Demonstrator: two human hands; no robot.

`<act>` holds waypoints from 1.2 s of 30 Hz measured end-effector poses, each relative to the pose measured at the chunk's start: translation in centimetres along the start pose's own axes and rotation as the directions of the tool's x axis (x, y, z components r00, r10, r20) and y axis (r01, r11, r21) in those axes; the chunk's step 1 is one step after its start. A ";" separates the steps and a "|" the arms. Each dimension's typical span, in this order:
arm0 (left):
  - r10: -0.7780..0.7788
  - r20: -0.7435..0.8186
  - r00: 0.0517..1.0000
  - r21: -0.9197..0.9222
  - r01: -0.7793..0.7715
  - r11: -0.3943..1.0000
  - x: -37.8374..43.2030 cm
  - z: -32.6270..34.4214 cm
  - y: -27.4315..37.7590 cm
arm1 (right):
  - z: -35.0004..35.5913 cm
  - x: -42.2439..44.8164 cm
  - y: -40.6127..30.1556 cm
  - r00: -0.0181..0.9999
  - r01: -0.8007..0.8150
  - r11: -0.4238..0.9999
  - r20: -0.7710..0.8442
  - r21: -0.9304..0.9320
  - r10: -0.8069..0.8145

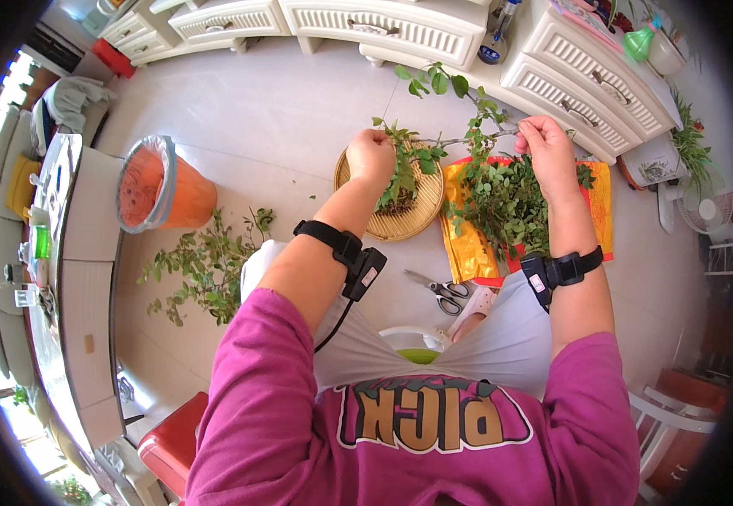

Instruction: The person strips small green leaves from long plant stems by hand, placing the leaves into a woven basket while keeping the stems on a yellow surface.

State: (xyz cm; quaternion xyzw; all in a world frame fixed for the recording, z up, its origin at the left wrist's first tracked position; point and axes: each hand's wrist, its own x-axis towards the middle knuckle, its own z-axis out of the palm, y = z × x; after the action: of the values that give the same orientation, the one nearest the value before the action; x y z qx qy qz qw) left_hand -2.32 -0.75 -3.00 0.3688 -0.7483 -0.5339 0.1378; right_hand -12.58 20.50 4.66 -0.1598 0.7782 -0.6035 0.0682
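Observation:
A leafy branch (456, 140) is stretched between my hands. My left hand (372, 157), nearly fisted, grips its left end above a round woven bamboo tray (428, 209) that holds leafy sprigs. My right hand (544, 140) pinches the bare stem at the other end between thumb and fingers. Beneath it, a heap of leafy cuttings (512, 202) lies on a flattened yellow and red plastic bag (600, 202). Black-handled scissors (443, 290) rest on the floor between tray and my foot.
On the left, an orange bin (192, 193) with a plastic liner stands beside more leafy branches (205, 272) on the floor. White drawer cabinets (379, 28) line the far side. A white-topped table (88, 253) runs along the left. A red stool (176, 436) is at lower left.

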 end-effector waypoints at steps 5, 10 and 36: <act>0.294 0.000 0.956 0.326 -0.278 0.904 0.4 0.1 -1.0 | -1.1 0.3 -0.5 0.996 0.051 0.995 -0.074 -0.090 -0.058; 0.058 0.051 0.997 0.061 -0.061 0.996 1.2 -1.0 -1.2 | -2.8 1.2 0.0 0.993 0.023 1.000 -0.118 0.021 -0.020; 0.138 0.115 0.984 0.148 -0.154 0.977 0.8 -0.2 -0.6 | -1.1 0.4 -0.4 0.998 0.044 0.996 -0.042 -0.081 -0.047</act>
State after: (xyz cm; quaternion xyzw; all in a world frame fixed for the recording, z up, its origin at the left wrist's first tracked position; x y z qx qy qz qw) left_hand -2.53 -1.58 -3.65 0.2940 -0.8191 -0.4806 0.1080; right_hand -13.24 21.32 5.35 -0.1669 0.7992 -0.5766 0.0310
